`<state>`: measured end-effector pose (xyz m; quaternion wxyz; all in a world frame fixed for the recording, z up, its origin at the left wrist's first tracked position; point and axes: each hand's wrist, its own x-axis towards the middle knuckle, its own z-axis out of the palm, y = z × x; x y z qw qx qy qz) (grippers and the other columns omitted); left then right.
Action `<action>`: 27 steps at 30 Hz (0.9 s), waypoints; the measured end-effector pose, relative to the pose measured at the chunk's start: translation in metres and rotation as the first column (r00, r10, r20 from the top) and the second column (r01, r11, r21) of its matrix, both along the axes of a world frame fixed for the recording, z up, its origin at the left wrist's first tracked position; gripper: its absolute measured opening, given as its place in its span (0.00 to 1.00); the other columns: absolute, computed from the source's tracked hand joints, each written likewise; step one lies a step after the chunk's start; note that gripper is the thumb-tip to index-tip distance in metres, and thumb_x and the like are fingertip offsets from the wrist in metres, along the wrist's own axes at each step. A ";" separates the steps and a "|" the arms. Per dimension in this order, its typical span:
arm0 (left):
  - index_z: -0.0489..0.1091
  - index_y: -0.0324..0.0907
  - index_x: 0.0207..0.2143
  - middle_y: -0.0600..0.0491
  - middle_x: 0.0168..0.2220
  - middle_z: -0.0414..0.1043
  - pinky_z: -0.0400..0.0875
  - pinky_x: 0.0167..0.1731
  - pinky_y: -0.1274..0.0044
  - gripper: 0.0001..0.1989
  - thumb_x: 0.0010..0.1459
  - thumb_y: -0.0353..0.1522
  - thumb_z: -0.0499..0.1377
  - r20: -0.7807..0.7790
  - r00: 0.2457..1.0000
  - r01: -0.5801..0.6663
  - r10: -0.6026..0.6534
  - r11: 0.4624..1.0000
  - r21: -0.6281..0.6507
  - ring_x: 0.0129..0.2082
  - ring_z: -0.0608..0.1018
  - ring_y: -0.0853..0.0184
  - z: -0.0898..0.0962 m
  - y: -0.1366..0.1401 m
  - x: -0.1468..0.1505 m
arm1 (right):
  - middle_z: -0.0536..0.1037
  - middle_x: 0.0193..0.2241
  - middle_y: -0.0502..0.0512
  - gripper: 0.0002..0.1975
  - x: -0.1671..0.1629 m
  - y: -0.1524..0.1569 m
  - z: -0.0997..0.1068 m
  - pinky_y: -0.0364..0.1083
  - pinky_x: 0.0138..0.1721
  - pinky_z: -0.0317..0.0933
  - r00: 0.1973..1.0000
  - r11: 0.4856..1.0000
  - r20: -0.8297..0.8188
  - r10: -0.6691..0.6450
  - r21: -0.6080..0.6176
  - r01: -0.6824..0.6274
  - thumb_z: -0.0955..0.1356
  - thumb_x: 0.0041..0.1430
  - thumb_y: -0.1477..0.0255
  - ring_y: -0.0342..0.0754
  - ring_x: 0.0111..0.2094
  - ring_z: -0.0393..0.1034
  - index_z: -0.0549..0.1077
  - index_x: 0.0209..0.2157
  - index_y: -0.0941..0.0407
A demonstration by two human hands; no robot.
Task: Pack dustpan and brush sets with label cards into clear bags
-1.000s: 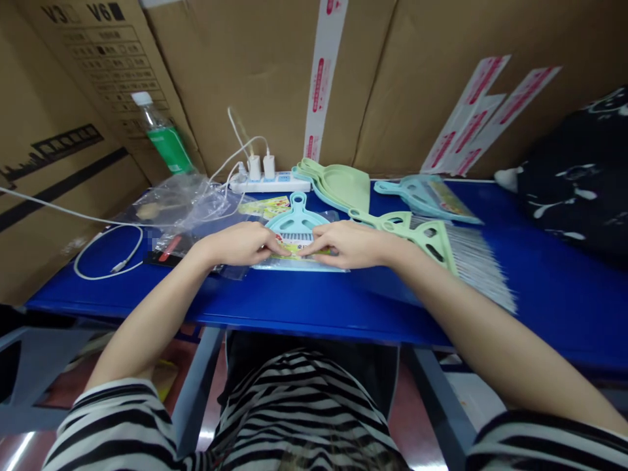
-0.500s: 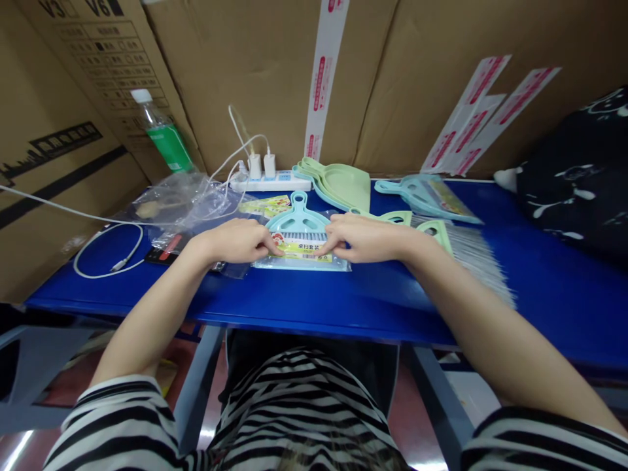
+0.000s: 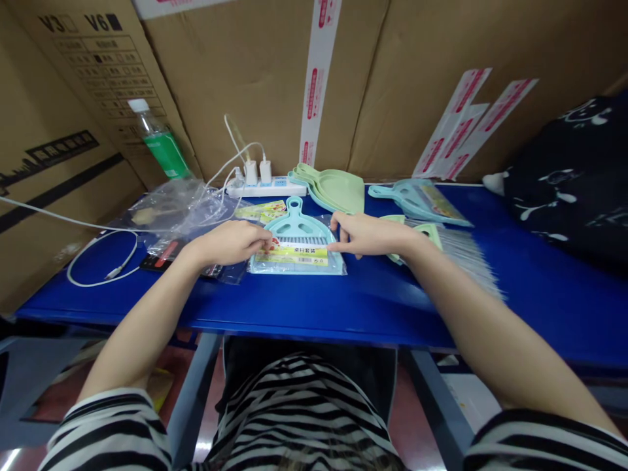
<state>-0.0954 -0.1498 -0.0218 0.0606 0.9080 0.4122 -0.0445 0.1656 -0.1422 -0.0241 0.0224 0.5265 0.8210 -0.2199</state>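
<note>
A light-blue dustpan and brush set point(image 3: 294, 267) lies flat on the blue table in a clear bag, its handle pointing away from me. A yellow printed label spans its middle, with the brush bristles showing above it. At the label's left end, my left hand point(image 3: 235, 242) has curled fingers closed against the bag; exactly how they grip is hidden. My right hand point(image 3: 366, 234) is at the bag's right edge, thumb near the label's end and fingers apart, bent downward. Behind my right wrist, green brushes point(image 3: 432, 234) with pale bristles point(image 3: 473, 261) are partly covered.
Stacked green and blue dustpans point(image 3: 343, 186) lie behind the set. Another bagged blue dustpan point(image 3: 417, 199) lies right. A power strip point(image 3: 267, 188), crumpled plastic bags point(image 3: 171, 206), a white cable point(image 3: 73, 261), a dark phone-like object point(image 3: 161, 256) and a bottle point(image 3: 164, 150) are left.
My hands have moved apart, from the label's middle toward its two ends, uncovering more of the print. The right fingers have spread a little. The view has shifted slightly.
</note>
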 end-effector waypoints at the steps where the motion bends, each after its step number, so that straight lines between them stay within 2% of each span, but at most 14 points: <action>1: 0.75 0.43 0.38 0.53 0.41 0.79 0.68 0.37 0.76 0.18 0.61 0.29 0.44 -0.010 1.000 -0.008 0.008 1.000 0.015 0.39 0.79 0.66 -0.001 0.000 0.000 | 0.74 0.20 0.46 0.17 -0.003 -0.001 -0.001 0.46 0.30 0.59 1.000 1.000 -0.018 -0.019 -0.014 0.019 0.67 0.54 0.72 0.49 0.25 0.70 0.64 0.46 0.56; 3: 0.73 0.42 0.40 0.51 0.39 0.79 0.69 0.35 0.76 0.18 0.63 0.31 0.44 -0.037 0.999 -0.009 0.010 0.999 0.035 0.36 0.79 0.66 -0.003 0.000 0.000 | 0.73 0.21 0.45 0.20 -0.006 -0.002 -0.004 0.45 0.30 0.59 0.996 0.999 -0.070 -0.051 -0.012 0.051 0.66 0.50 0.78 0.48 0.25 0.69 0.62 0.46 0.55; 6: 0.72 0.41 0.42 0.50 0.36 0.78 0.68 0.32 0.76 0.16 0.63 0.30 0.45 -0.072 0.997 -0.019 0.025 0.995 0.095 0.32 0.78 0.66 -0.004 0.000 0.000 | 0.72 0.26 0.49 0.20 -0.002 0.002 -0.007 0.45 0.29 0.58 0.986 0.991 -0.152 -0.071 0.098 0.087 0.65 0.46 0.79 0.48 0.27 0.67 0.62 0.44 0.56; 9: 0.70 0.41 0.49 0.49 0.42 0.77 0.70 0.34 0.76 0.19 0.62 0.27 0.45 -0.069 0.997 -0.028 0.043 0.979 0.200 0.37 0.78 0.65 -0.005 0.001 -0.001 | 0.71 0.28 0.50 0.21 0.013 0.010 -0.007 0.45 0.28 0.57 0.970 0.973 -0.241 0.019 0.227 0.037 0.64 0.48 0.78 0.47 0.27 0.65 0.61 0.46 0.56; 13: 0.63 0.47 0.60 0.48 0.48 0.73 0.70 0.32 0.77 0.27 0.59 0.25 0.50 -0.116 0.993 0.018 0.023 0.940 0.341 0.38 0.77 0.65 -0.009 0.002 -0.002 | 0.70 0.30 0.51 0.20 0.036 0.021 -0.002 0.45 0.28 0.56 0.945 0.962 -0.286 0.157 0.261 -0.081 0.64 0.53 0.75 0.46 0.27 0.62 0.61 0.49 0.55; 16: 0.63 0.50 0.61 0.47 0.46 0.70 0.68 0.30 0.79 0.26 0.60 0.28 0.54 -0.166 0.984 0.123 -0.061 0.913 0.389 0.35 0.76 0.66 -0.015 0.004 0.001 | 0.70 0.35 0.52 0.18 0.047 0.026 0.004 0.44 0.29 0.57 0.924 0.949 -0.290 0.251 0.262 -0.175 0.63 0.59 0.70 0.44 0.27 0.61 0.62 0.51 0.55; 20: 0.66 0.50 0.58 0.48 0.42 0.69 0.66 0.29 0.80 0.19 0.66 0.34 0.53 -0.164 0.959 0.282 -0.233 0.856 0.433 0.32 0.74 0.69 -0.024 0.003 0.014 | 0.69 0.39 0.55 0.19 0.056 0.032 0.006 0.44 0.32 0.60 0.895 0.940 -0.320 0.311 0.244 -0.239 0.61 0.63 0.66 0.44 0.30 0.62 0.61 0.55 0.56; 23: 0.66 0.50 0.58 0.49 0.41 0.69 0.67 0.30 0.79 0.19 0.66 0.34 0.51 -0.152 0.934 0.356 -0.322 0.820 0.448 0.33 0.74 0.68 -0.026 -0.003 0.021 | 0.71 0.41 0.57 0.20 0.061 0.038 0.004 0.44 0.34 0.62 0.876 0.936 -0.357 0.324 0.253 -0.243 0.61 0.64 0.67 0.44 0.33 0.65 0.62 0.55 0.57; 27: 0.62 0.44 0.61 0.43 0.50 0.68 0.71 0.34 0.75 0.25 0.62 0.38 0.56 -0.119 0.918 0.390 -0.379 0.802 0.452 0.41 0.76 0.62 -0.023 -0.010 0.023 | 0.73 0.42 0.59 0.18 0.063 0.044 -0.002 0.45 0.36 0.65 0.857 0.947 -0.440 0.268 0.284 -0.150 0.62 0.64 0.69 0.47 0.37 0.68 0.65 0.53 0.57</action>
